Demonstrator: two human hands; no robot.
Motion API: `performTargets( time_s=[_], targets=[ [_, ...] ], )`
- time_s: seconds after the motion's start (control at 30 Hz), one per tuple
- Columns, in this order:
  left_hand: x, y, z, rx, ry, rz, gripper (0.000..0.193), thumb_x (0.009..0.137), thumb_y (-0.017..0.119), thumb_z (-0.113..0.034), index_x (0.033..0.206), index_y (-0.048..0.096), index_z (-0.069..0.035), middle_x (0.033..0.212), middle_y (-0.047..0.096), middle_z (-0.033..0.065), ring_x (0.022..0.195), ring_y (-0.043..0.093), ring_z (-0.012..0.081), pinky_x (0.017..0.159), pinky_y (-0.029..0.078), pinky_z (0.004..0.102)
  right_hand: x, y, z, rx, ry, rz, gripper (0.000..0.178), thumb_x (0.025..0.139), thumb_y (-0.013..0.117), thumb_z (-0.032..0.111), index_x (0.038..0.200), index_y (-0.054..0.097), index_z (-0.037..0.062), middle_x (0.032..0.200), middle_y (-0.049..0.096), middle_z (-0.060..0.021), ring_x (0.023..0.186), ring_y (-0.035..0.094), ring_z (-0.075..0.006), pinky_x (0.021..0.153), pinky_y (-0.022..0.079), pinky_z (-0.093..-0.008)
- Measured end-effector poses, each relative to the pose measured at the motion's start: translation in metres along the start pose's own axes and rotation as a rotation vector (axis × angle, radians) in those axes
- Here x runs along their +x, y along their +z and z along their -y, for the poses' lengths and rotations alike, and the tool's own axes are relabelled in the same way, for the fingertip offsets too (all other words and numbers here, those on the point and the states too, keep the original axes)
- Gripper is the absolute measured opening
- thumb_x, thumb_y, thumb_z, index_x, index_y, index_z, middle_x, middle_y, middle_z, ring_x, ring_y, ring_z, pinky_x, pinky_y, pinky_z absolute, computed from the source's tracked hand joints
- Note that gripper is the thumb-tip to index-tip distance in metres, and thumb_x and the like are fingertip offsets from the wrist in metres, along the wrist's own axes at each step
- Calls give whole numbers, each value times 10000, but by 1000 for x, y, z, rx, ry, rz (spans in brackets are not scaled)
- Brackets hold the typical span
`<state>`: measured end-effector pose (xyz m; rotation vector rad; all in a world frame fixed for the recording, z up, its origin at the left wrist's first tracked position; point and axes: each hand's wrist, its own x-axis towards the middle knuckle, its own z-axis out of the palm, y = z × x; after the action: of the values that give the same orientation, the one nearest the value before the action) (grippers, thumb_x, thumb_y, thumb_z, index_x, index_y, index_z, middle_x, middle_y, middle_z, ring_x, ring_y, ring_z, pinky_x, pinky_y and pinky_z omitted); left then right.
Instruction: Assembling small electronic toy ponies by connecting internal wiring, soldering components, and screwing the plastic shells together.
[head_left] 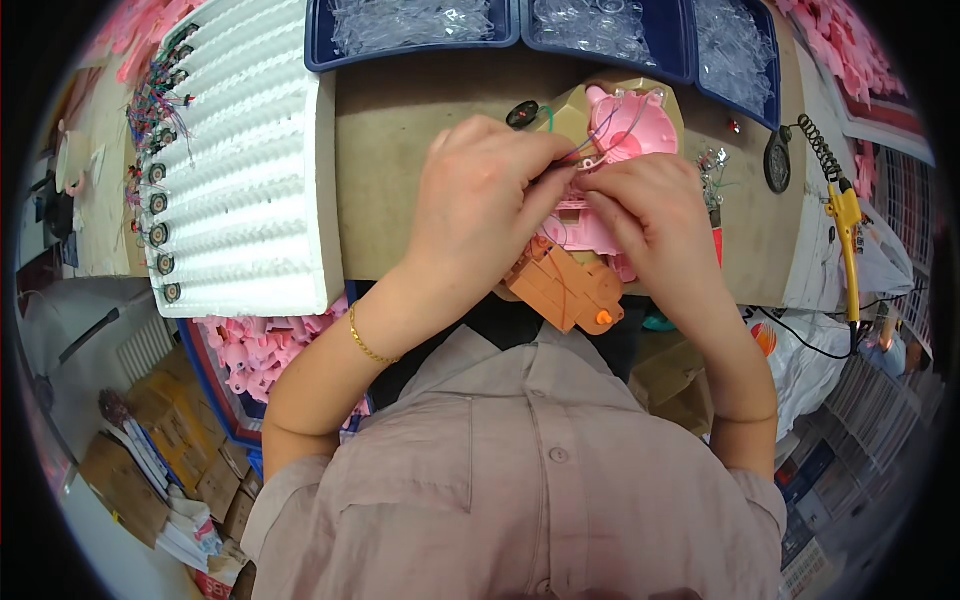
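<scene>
Handling thin wires (606, 122) at the open pink shell (645, 128) calls for a light fingertip pinch, short movements and no pull on the joints. Keep the strands clear of the shell's rim, and steady the work with one hand while the other guides.

The shell lies hollow side up on the bench (385, 150), just beyond the fingertips; the wires run from it down to the grip. The left hand (480, 190) is drawn narrow, thumb against forefinger, and appears to pinch the wires. The right hand (655, 205) has its fingertips bunched close beside them; whether it holds anything is hidden.

Directly below the fingertips lies a pink frame (592, 236), with an orange housing (560, 285) at its near side. A black disc (522, 115) sits left of the shell. Farther out stand a white foam tray (326, 200), left, and a yellow-handled tool (845, 225), right.
</scene>
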<state>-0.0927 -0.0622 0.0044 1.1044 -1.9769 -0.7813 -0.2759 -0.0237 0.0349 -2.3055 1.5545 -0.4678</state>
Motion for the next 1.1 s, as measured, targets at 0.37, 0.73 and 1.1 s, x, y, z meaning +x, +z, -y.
performTargets(
  time_s=[0.37, 0.73, 1.1],
  targets=[
    [-4, 1, 0, 138, 135, -45, 113, 748, 699, -131, 852, 661, -110, 787, 649, 12, 821, 569, 224, 757, 409, 366, 6, -3, 9, -317, -205, 53, 196, 734, 674, 100, 925, 674, 53, 911, 629, -34, 898, 569, -221, 870, 415, -377],
    [-2, -2, -1, 138, 88, -4, 126, 747, 702, -126, 860, 654, -100, 798, 650, 19, 823, 574, 235, 742, 413, 362, -7, -1, -2, -16, -57, -83, 164, 799, 654, 85, 957, 659, 40, 888, 636, -68, 880, 573, -253, 839, 408, -368],
    [7, -11, -5, -555, -431, 127, 167, 820, 695, -86, 935, 635, 20, 823, 645, 29, 766, 598, 71, 695, 494, 226, 15, -30, -13, 640, 402, 129, 159, 876, 609, 92, 977, 670, -14, 837, 654, -30, 742, 591, -94, 657, 470, -246]
  ],
)
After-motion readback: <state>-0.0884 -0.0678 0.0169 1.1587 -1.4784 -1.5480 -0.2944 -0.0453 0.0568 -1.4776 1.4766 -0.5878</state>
